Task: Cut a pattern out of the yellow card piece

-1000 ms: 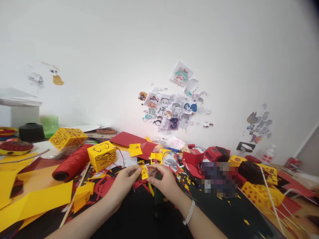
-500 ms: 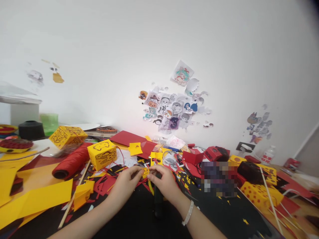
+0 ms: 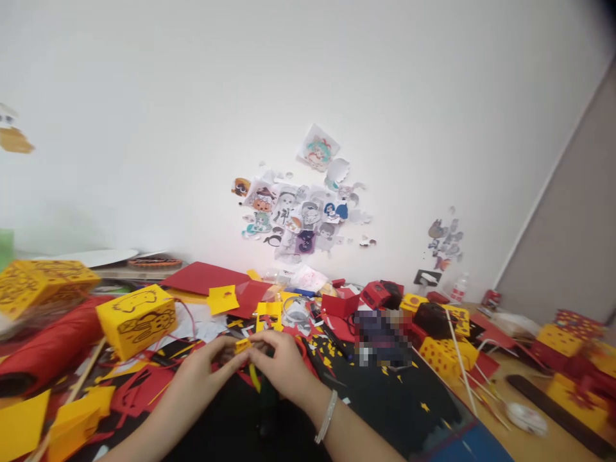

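Note:
A small piece of yellow paper (image 3: pixel 243 345) is pinched between the fingertips of both hands, low in the middle of the head view. My left hand (image 3: pixel 209 366) closes on its left side. From the right, my right hand (image 3: pixel 279 359) grips it, with a pale bracelet on that wrist. Just under the hands a thin yellow strip (image 3: pixel 255 377) and a dark handle-like object (image 3: pixel 267 404) show, partly covered. Behind the fingers lies a yellow paper cut-out (image 3: pixel 268 316) beside a roll of clear tape (image 3: pixel 296 309).
A yellow box with drawings (image 3: pixel 137 321) and a red roll (image 3: pixel 58 343) stand at left. Red paper (image 3: pixel 206 277) lies behind. Yellow scraps cover the black mat (image 3: pixel 385 398). At right are spotted yellow boxes (image 3: pixel 447 359), a stick (image 3: pixel 461 362) and a white mouse (image 3: pixel 527 418).
The camera view has swung to the right, so the scene sits further left and more of the right side shows. Both hands still hold the small yellow paper piece, now turned slightly.

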The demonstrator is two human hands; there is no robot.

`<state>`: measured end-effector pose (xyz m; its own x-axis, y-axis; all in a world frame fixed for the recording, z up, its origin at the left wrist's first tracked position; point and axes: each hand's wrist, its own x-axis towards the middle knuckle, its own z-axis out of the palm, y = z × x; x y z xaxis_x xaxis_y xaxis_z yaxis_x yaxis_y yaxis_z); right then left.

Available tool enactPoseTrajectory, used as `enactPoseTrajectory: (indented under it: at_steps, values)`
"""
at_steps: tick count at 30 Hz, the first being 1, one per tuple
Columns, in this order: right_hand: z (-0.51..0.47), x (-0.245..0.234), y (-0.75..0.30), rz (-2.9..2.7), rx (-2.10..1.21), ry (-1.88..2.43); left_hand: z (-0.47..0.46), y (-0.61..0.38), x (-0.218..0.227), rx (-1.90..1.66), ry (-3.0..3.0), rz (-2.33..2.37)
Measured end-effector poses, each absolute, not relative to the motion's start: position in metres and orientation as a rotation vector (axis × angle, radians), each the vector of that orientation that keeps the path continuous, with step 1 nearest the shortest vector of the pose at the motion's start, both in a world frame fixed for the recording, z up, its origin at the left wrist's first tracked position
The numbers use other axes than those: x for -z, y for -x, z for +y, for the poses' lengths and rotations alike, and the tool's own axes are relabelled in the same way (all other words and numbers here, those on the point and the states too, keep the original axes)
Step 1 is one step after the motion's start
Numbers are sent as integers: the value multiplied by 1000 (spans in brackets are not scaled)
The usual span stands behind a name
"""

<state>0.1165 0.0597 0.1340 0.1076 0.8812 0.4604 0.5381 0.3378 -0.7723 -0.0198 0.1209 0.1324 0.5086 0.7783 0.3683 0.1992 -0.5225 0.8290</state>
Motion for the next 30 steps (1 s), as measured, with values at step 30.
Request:
enactPoseTrajectory:
  at_steps: [30]
  values:
    - [-63, -115, -303, -950, 637, 2796, 129, 21, -126, -944, -2154, 864]
